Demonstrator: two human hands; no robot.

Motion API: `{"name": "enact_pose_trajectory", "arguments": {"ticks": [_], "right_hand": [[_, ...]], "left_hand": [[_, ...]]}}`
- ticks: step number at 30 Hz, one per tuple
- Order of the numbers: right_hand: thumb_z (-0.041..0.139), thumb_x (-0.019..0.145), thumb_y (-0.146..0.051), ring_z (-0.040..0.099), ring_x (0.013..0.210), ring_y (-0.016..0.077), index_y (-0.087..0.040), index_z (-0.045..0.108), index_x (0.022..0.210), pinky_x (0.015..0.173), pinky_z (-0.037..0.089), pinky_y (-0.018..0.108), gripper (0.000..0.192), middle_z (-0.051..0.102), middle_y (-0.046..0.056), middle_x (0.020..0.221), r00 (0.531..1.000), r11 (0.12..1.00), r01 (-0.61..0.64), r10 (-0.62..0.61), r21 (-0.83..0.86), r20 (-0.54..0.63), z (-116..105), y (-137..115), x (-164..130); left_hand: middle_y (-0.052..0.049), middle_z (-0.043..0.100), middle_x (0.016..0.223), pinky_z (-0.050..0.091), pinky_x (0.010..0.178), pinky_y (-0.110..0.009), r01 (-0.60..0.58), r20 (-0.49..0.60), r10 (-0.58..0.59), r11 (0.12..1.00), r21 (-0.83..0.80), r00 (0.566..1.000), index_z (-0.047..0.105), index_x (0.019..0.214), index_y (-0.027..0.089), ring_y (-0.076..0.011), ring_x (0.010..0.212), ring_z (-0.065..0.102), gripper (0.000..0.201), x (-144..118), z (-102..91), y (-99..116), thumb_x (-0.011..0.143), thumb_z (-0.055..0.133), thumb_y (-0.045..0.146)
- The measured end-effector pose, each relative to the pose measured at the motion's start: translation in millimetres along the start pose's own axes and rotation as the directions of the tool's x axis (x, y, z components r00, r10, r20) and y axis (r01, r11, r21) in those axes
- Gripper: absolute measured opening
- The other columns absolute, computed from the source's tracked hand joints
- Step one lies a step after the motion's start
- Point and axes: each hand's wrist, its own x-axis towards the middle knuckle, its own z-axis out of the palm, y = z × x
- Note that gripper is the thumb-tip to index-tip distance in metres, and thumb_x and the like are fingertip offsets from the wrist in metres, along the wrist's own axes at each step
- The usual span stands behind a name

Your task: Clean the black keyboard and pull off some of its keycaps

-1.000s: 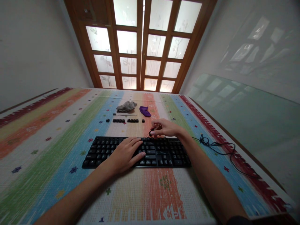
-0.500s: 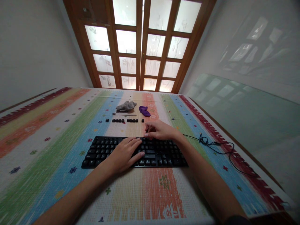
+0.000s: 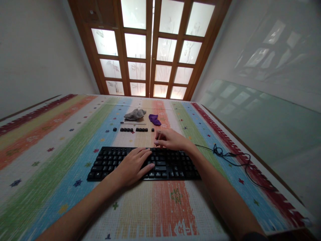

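Observation:
A black keyboard (image 3: 110, 162) lies across the striped cloth in front of me. My left hand (image 3: 135, 164) rests flat on its middle keys, fingers extended and thumb apart. Over the back edge, right of the left fingertips, my right hand (image 3: 169, 139) is closed in a pinch. Something thin and dark shows at its fingertips, too small to identify. Behind the keyboard, several loose black keycaps (image 3: 141, 129) sit in a row, with a single keycap (image 3: 114, 129) at the left end and another keycap (image 3: 152, 130) near my right fingers.
A thin stick-like tool (image 3: 134, 123) lies behind the keycaps. Beyond it are a crumpled grey cloth (image 3: 135, 114) and a purple cloth (image 3: 154, 119). The keyboard's black cable (image 3: 225, 154) is tangled on the right side of the tablecloth (image 3: 62, 160).
Almost nothing differs. My right-hand fingers have shifted very slightly at the keyboard's back edge; my left hand stays in place.

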Motion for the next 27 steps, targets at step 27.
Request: {"name": "enact_pose_trajectory", "arguments": {"ticks": [27], "right_hand": [[0.066, 0.089, -0.024, 0.063, 0.068, 0.0156, -0.015, 0.063, 0.080, 0.061, 0.038, 0.025, 0.013, 0.071, 0.005, 0.075, 0.979, 0.979, -0.094, 0.058, -0.182, -0.194, 12, -13, 3]], "left_hand": [[-0.012, 0.063, 0.135, 0.042, 0.110, -0.046, -0.010, -0.022, 0.010, 1.000, -0.012, 1.000, 0.056, 0.134, 0.017, -0.0268, 0.129, 0.053, 0.047, -1, 2.7, -2, 0.102, 0.041, 0.048]]}}
